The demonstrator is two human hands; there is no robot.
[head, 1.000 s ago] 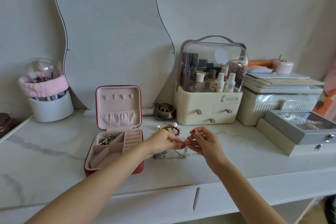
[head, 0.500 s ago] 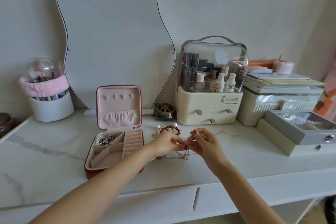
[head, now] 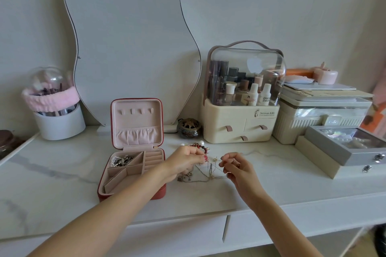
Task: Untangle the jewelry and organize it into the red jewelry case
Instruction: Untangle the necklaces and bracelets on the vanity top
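While my left hand point(head: 186, 161) and right hand point(head: 236, 166) each pinch a strand of the tangled chains point(head: 205, 173) just above the marble tabletop point(head: 62, 183), the open red jewelry case point(head: 133, 165) sits immediately left, beads in its back compartment

A single wide-angle head view looks forward and slightly down from the person's own position, close over the white marble surface point(head: 62, 183). It faces the wall and the wavy mirror point(head: 129, 48), both forearms reaching in from the bottom edge. Edges bend with lens distortion.
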